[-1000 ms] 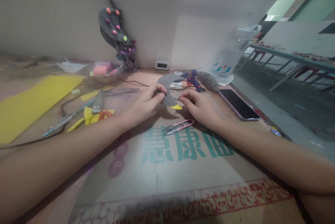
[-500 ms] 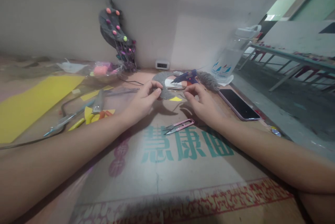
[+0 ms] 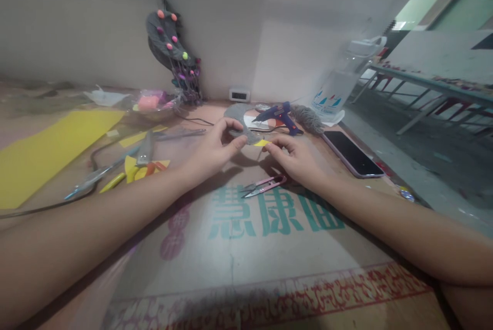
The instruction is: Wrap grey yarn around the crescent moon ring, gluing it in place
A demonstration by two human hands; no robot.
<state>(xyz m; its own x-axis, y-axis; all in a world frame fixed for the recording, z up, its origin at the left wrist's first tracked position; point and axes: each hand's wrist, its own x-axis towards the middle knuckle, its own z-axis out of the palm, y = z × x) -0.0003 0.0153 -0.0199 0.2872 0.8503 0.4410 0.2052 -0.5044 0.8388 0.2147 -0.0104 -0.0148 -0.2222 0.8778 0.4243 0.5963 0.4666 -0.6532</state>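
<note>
A grey crescent (image 3: 236, 112), seemingly wrapped in yarn, is held up over the middle of the table. Its lower tip (image 3: 261, 143) is bare yellow. My left hand (image 3: 219, 150) is closed on the crescent's left side, thumb and fingers around the edge. With thumb and fingertips, my right hand (image 3: 296, 158) pinches at the yellow tip; a thin dark line, perhaps loose yarn, hangs just below. Behind the crescent stands a blue hot glue gun (image 3: 278, 112). Pink-handled thread snips (image 3: 265, 185) lie on the table below both hands.
Grey yarn (image 3: 308, 118), a phone (image 3: 352, 154) and a water bottle (image 3: 333, 83) are on the right. To the left lie yellow sheet (image 3: 57, 152), scissors (image 3: 92, 178) and a bag of pompoms (image 3: 154, 103). A decorated grey crescent (image 3: 164, 37) leans against the wall.
My right hand has moved left and its fingers now meet the yellow tip. The crescent has shifted or turned slightly in my left hand, which has moved a little to the right.
</note>
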